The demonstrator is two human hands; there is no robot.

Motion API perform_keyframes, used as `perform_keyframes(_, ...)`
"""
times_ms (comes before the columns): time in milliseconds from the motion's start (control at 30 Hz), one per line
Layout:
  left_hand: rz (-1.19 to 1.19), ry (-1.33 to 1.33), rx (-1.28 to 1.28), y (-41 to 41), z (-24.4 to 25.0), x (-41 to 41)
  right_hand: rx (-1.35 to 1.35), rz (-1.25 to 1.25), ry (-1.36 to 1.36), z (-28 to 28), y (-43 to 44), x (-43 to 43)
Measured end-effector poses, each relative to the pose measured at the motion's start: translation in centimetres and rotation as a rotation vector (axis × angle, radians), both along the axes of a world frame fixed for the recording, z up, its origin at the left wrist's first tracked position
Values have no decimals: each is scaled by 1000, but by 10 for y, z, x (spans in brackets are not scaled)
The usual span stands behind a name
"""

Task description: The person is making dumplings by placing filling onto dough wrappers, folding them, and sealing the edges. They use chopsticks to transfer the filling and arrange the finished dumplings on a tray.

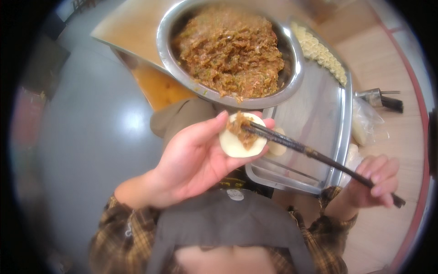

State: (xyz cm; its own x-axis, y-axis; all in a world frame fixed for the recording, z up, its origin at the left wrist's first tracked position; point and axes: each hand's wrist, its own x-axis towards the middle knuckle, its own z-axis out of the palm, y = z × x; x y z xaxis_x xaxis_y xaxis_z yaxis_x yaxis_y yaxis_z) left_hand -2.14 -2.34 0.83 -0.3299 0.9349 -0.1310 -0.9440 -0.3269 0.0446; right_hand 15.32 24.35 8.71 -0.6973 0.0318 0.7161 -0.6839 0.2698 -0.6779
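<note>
A round dough wrapper [230,145] rests on the fingers of my left hand [195,157], its thumb at the wrapper's upper left edge. On the wrapper lies a lump of minced filling [244,132]. My right hand [374,179] grips dark chopsticks [318,156] near their far end, and their tips touch the filling. Just beyond my left hand stands a large oval-looking steel bowl [291,82], heaped with minced filling [232,54].
A steel tray [314,99] lies right of the bowl, with a row of pleated dumplings [321,51] along its far right side. Another wrapper [277,142] lies on it. Beyond its right rim are a plastic bag [364,118] and a metal container [371,97] with a dark brush [391,103].
</note>
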Motion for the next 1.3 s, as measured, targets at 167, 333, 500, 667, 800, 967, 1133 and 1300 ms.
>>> perform_keyframes(167, -33, 64, -26, 4, -3, 4, 85, -39, 48, 1, 5, 22)
perform_keyframes(333, -33, 176, -52, 4, -6, 8, -81, -122, 72, -1, 12, 30)
perform_keyframes(500, -53, 202, -77, 4, -3, 11, -128, -122, -2, -4, 11, 30)
perform_keyframes(667, -20, 255, -116, 2, -5, 11, -232, -205, 8, 1, 13, 36)
perform_keyframes(800, 37, 253, -123, 4, -2, 15, -258, -252, -19, -7, 2, 32)
perform_keyframes(967, 120, 243, -98, 9, -3, 22, -252, -263, -3, -21, -12, 24)
perform_keyframes(1133, 233, 224, -113, 15, 2, 29, -210, -252, 30, -25, -22, 23)
perform_keyframes(1300, 271, 205, -131, 17, 2, 33, -209, -243, 92, -30, -32, 25)
